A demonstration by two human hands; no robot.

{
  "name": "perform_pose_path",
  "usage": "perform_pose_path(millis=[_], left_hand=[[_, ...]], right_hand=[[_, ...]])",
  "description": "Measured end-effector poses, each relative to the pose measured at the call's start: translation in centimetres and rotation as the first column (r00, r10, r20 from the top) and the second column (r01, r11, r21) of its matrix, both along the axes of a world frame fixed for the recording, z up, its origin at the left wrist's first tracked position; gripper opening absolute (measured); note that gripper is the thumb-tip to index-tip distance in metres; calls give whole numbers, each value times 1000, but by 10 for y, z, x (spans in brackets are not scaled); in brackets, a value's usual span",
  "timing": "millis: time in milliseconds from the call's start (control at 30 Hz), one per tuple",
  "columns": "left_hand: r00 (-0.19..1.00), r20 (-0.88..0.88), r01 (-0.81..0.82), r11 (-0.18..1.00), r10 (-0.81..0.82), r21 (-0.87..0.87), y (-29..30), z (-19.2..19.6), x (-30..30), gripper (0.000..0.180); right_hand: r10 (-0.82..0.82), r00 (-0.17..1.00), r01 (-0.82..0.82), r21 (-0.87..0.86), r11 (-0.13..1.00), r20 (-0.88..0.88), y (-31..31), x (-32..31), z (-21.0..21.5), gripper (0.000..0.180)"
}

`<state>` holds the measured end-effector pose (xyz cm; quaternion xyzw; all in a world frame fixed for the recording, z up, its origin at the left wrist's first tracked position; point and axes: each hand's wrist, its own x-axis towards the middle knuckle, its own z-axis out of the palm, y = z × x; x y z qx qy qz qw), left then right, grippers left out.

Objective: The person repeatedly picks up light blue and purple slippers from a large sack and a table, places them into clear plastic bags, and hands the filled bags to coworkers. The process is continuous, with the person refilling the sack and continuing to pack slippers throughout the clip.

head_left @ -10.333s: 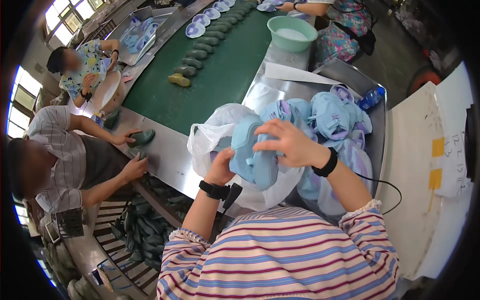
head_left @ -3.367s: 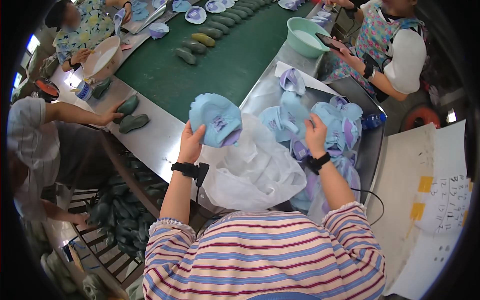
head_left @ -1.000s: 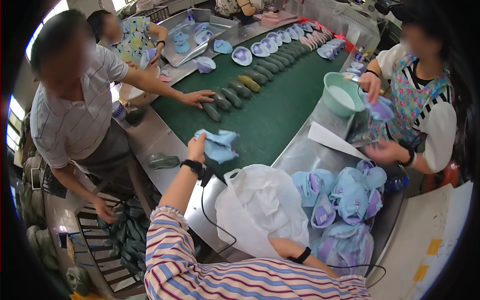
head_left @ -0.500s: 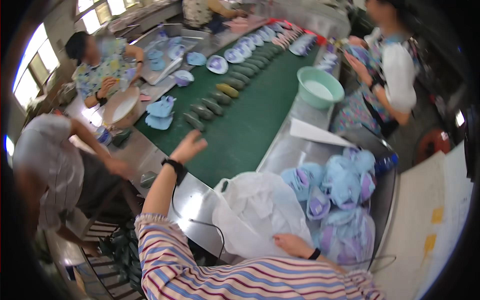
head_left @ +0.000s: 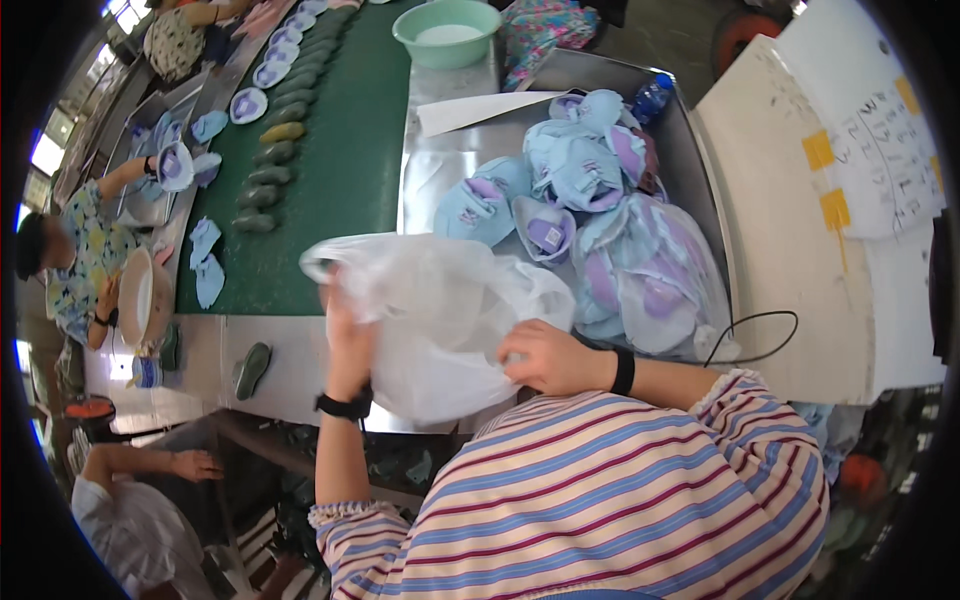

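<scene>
A white plastic bag (head_left: pixel 430 320) is spread over the near end of the bench, in front of my body. At its left edge is my left hand (head_left: pixel 350 340), fingers closed around the bag and partly hidden by it, slightly blurred. My right hand (head_left: pixel 550 357) pinches the bag's right edge, fingers bent into the film. Just beyond my right hand lie loose light-blue shoe uppers (head_left: pixel 575 165) with purple linings. A clear bag full of the same uppers (head_left: pixel 655 275) rests beside them.
A green conveyor belt (head_left: pixel 345 150) carries a row of dark green shoe lasts (head_left: pixel 268 175). A mint basin (head_left: pixel 447 35) stands beyond a white sheet (head_left: pixel 480 110). A single green last (head_left: pixel 252 370) lies left. Co-workers (head_left: pixel 80 265) sit along the left; a black cable (head_left: pixel 770 315) loops at right.
My left hand has come back from over the belt to the plastic bag and taken its left edge. My right hand still holds the bag. The view has turned toward the right.
</scene>
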<state>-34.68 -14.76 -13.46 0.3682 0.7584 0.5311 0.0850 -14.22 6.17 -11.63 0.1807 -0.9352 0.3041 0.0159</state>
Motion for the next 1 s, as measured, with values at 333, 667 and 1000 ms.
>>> perform_pose_path(millis=[333,667,1000], left_hand=[[622,142,751,637,-770,173,13,66,100,35],[462,101,886,456,-881,-84,86,94,188,103],[57,20,978,59,-998,200,199,140,343,79]], right_hand=[[-111,935,235,-354,905,335,-7,56,53,71],[-312,949,210,-821,531,41,33,158,156,26],[-623,507,625,-243,742,-596,19,332,151,91]])
